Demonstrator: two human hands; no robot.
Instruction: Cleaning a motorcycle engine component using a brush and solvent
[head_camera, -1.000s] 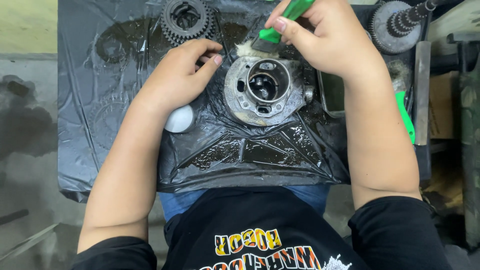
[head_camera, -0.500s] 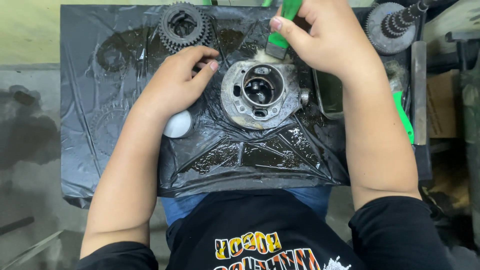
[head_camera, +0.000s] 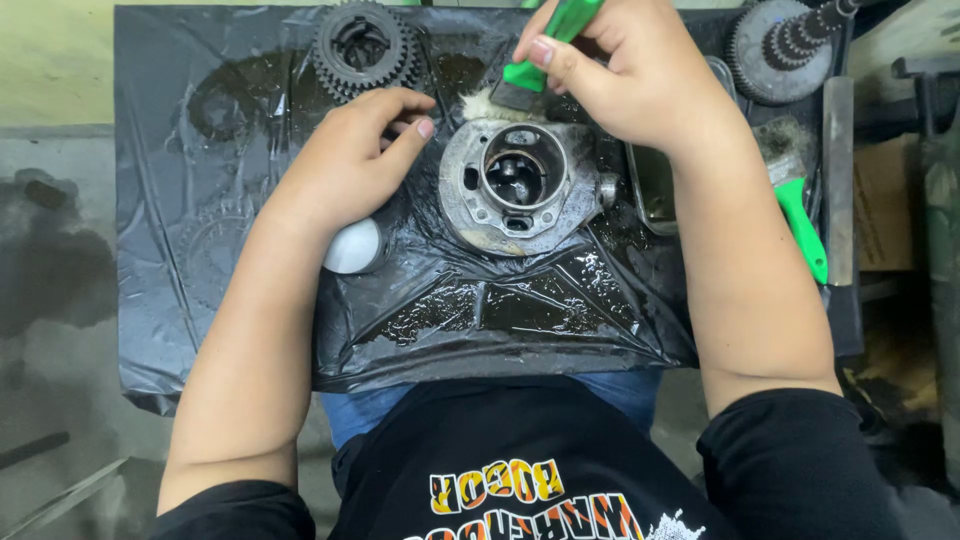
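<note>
A round grey metal engine part (head_camera: 520, 185) with a central bore lies on black plastic sheeting (head_camera: 220, 200). My right hand (head_camera: 630, 80) grips a green-handled brush (head_camera: 545, 50), its pale bristles pressed on the part's far rim. My left hand (head_camera: 355, 160) rests beside the part on its left, fingers curled, thumb tip near the rim, holding nothing.
A stack of gears (head_camera: 365, 45) sits at the far left of the sheet, a geared shaft (head_camera: 790, 45) at the far right. A second green-handled brush (head_camera: 800, 215) lies at the right, next to a small metal tray (head_camera: 655, 190). A white round object (head_camera: 352, 246) shows under my left wrist.
The brush has shifted a little along the far rim of the part. My left hand stays beside the part.
</note>
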